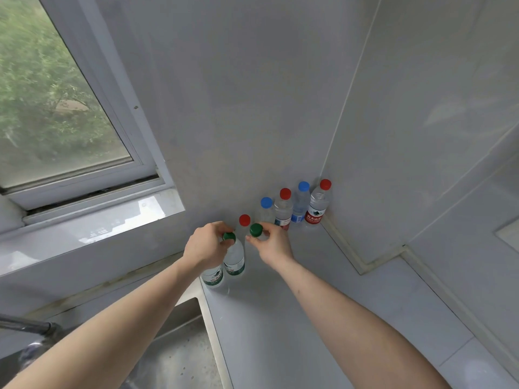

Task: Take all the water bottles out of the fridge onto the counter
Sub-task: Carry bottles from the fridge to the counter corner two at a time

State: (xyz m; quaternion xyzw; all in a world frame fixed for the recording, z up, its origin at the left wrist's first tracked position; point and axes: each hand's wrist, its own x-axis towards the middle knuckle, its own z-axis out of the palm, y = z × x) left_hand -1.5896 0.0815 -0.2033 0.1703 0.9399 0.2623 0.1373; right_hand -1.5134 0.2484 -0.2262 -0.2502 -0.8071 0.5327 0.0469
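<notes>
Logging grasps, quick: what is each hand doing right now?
Left hand: grips a green-capped bottle at its neck.
Right hand: pinches another green-capped bottle's cap.

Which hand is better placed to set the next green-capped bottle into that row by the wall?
The right hand: its green-capped bottle is right beside the row's red-capped bottle; the left hand is farther, near the sink.

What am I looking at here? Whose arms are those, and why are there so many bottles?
The camera sits on a person's head and looks down, so you see their own two arms. The left hand holds the top of a green-capped bottle. The right hand pinches another green cap. Both stand on the grey counter. More bottles with red caps and blue caps line up toward the corner. A metal sink sits on the left, under a window.
</notes>
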